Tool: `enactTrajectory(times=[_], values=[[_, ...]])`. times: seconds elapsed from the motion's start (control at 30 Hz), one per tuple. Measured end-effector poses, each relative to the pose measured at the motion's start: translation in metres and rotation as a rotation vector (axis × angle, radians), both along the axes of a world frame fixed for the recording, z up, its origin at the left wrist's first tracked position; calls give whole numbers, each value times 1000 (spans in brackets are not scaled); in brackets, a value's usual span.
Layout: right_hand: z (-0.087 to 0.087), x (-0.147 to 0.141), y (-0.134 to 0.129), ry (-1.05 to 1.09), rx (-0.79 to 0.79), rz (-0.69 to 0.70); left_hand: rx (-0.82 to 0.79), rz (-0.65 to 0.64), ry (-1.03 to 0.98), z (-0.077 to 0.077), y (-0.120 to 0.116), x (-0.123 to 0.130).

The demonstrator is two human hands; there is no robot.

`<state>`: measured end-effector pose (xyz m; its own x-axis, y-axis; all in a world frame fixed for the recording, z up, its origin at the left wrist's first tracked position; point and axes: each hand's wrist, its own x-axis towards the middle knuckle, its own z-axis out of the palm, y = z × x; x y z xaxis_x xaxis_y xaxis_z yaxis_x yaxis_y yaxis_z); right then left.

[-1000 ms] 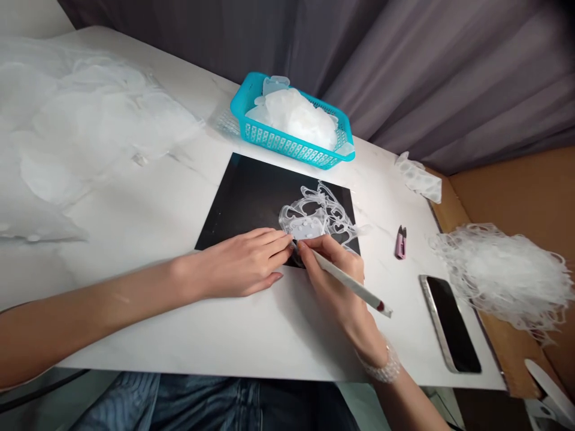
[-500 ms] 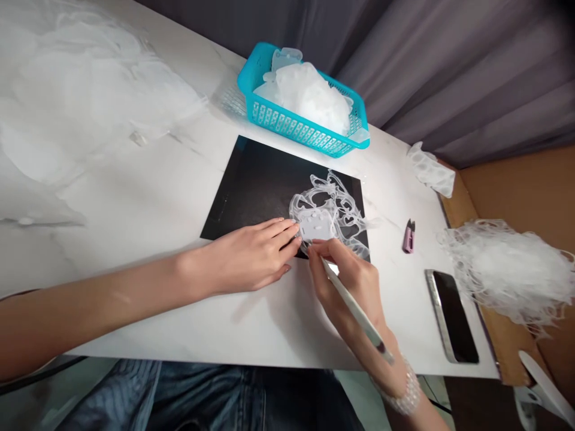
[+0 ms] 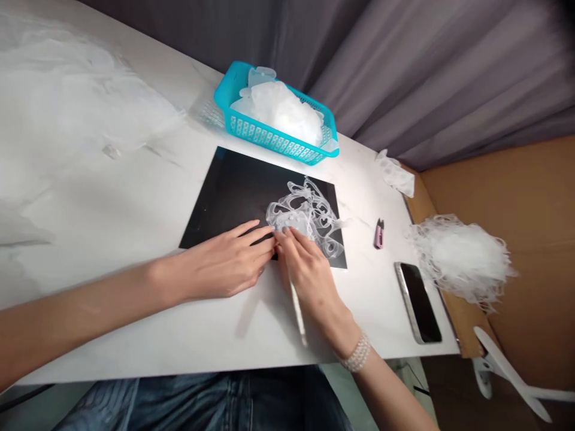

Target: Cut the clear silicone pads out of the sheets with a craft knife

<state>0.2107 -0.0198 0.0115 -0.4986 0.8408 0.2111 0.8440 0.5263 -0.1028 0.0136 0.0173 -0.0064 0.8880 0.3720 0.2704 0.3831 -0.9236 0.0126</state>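
My left hand lies with fingers stretched out over the front edge of a black mat. Its fingertips touch the near left side of a translucent plastic cut-out sheet, a tangle of curly outlines around a more solid patch. My right hand is closed around a slim, pale pen-shaped tool, its handle slanting back toward me. The tool's working tip is hidden beneath the fingers, at the sheet's near left part. Both hands' fingertips almost meet there.
Behind the mat stands a turquoise basket filled with translucent pieces. Large sheer plastic sheets cover the left. To the right are pink snips, a phone, a heap of stringy plastic scraps and a crumpled clear piece.
My right hand has turned and moved in over the sheet's solid patch, and the tool's handle stands steeper. My left hand stays pressed by the sheet. The whole view has shifted.
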Motion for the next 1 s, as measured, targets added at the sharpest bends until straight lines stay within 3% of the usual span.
enactTrajectory(times=[0.1, 0.2, 0.27, 0.33, 0.4, 0.53, 0.6, 0.67, 0.77, 0.87, 0.93, 1.0], values=[[9, -6, 2, -152, 12, 36, 31, -13, -19, -3, 1, -1], [15, -11, 4, -134, -56, 34, 19, -15, -55, -9, 2, -2], [16, -9, 5, 57, -135, 32, 7, -12, -64, -12, 2, -2], [15, 3, 9, 400, -211, -7, 5, -9, -54, -11, 1, -2], [14, 31, 13, 790, -271, -126, -1, -1, -34, -8, 0, -2], [16, 126, 20, 1416, -257, -557, -52, -2, -19, -2, -2, -1], [21, 167, 18, 1602, -188, -751, -82, 1, -41, -2, -3, 0], [27, 184, 13, 1682, -180, -788, -114, 13, -68, -3, -2, 0], [35, 159, 7, 1669, -192, -644, -227, 32, -118, 5, 1, 2], [47, 102, 2, 1517, -155, -445, -526, 131, -258, 27, 7, 12], [55, 67, -2, 1311, -107, -332, -889, 289, -468, 43, 11, 24], [60, 44, -8, 1079, -94, -186, -1378, 408, -699, 53, 18, 38]])
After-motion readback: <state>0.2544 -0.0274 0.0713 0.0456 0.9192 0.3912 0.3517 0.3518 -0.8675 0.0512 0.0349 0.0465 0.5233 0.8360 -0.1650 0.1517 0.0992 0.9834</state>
